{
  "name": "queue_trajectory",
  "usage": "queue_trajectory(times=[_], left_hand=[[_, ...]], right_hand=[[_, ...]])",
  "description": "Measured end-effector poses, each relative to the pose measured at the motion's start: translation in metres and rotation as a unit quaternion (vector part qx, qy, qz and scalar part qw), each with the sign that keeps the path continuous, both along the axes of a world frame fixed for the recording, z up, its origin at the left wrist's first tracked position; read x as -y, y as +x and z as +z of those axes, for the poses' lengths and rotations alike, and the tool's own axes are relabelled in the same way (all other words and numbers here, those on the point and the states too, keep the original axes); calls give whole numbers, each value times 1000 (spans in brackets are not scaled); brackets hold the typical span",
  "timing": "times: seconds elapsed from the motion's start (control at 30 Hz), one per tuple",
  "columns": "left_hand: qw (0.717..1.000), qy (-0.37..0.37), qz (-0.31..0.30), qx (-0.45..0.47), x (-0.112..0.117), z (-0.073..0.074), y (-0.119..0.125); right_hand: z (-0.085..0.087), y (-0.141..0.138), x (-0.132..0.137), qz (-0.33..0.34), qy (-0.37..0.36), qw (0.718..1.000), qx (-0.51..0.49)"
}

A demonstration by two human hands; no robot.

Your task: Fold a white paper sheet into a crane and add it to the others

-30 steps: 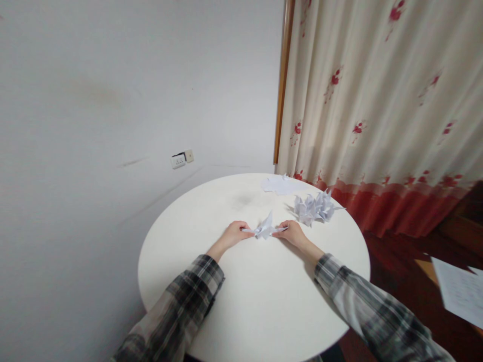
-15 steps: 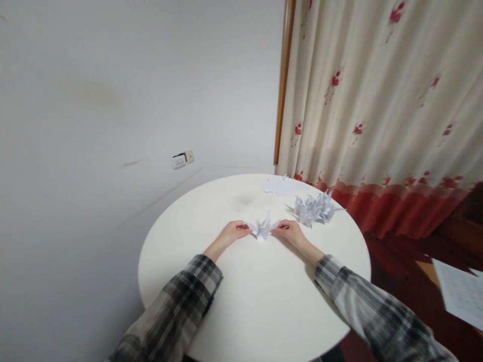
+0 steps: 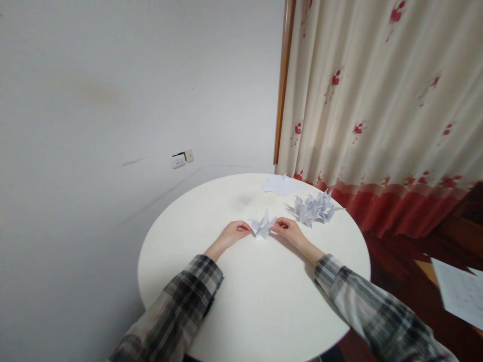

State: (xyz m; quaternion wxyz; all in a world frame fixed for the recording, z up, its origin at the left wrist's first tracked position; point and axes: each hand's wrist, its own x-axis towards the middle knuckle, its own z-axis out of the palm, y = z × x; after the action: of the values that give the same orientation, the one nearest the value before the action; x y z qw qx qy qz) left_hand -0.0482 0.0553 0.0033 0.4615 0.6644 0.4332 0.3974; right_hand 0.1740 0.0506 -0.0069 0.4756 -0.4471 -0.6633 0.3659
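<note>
A folded white paper crane (image 3: 262, 225) sits at the middle of the round white table, its pointed tips standing upward. On its left, the thumb and fingers of my left hand (image 3: 232, 235) are pinched together at the crane's lower edge. My right hand (image 3: 292, 233) pinches the right side of the crane in the same way, close to a raised wing. The exact contact under the fingertips is too small to make out.
A cluster of several white paper cranes (image 3: 316, 208) stands right of my right hand. Behind it lie flat white paper sheets (image 3: 281, 186) near the far edge of the table (image 3: 260, 301). A wall socket (image 3: 178, 161) and a patterned curtain (image 3: 362, 100) are beyond.
The crane's wings, stretched outward between my fingers before, now stand more upright and closer in. Both hands have stayed in nearly the same place.
</note>
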Motion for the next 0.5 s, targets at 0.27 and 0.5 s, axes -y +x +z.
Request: queue_trajectory(times=[0.27, 0.5], left_hand=[[1000, 1, 13, 0, -1, 1, 2], [999, -5, 37, -22, -1, 0, 2]], right_hand=[[6, -6, 9, -27, 101, 992, 74], [13, -3, 13, -88, 181, 964, 172]])
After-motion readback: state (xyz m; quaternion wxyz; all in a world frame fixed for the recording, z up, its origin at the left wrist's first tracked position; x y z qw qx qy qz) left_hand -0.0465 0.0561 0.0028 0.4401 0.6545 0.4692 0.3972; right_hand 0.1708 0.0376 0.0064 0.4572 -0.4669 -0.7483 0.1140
